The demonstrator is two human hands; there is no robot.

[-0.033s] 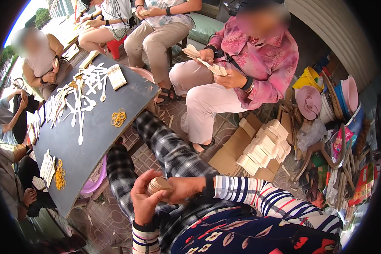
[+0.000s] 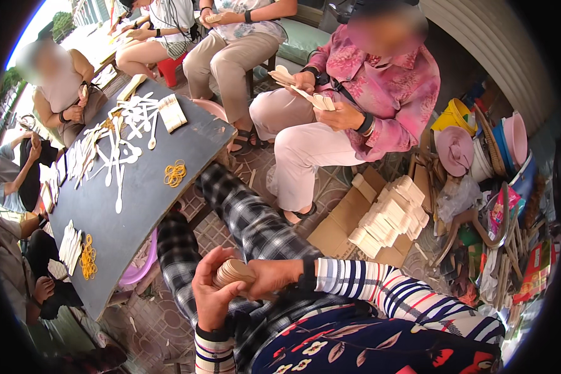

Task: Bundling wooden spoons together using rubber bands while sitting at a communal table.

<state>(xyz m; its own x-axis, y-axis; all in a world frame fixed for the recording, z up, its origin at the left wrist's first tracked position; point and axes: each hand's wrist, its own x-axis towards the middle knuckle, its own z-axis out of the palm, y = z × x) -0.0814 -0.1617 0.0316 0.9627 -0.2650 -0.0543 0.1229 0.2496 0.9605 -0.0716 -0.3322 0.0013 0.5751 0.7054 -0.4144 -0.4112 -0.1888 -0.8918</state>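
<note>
A stack of pale wooden spoons (image 2: 234, 272) rests between my two hands, just above my lap, with the rounded ends facing up. My left hand (image 2: 212, 292) curls around its left side, thumb in front and fingers behind. From the right, my right hand (image 2: 275, 277) closes on the same stack; its fingertips are partly hidden. Ahead to the left, loose wooden spoons (image 2: 118, 163) lie scattered over a dark table (image 2: 140, 227). Yellow rubber bands (image 2: 175, 173) sit near the table's right edge, and another pile of rubber bands (image 2: 88, 260) lies by its near end.
Bundled wooden spoons (image 2: 389, 218) are piled on flattened cardboard (image 2: 330, 234) on the floor to my right. A person in a pink shirt (image 2: 386, 106) sits opposite, holding spoons. Other people sit around the table. Buckets (image 2: 455, 116) and clutter stand at far right.
The fingers of my left hand have shifted very slightly around the stack. Everything else looks the same.
</note>
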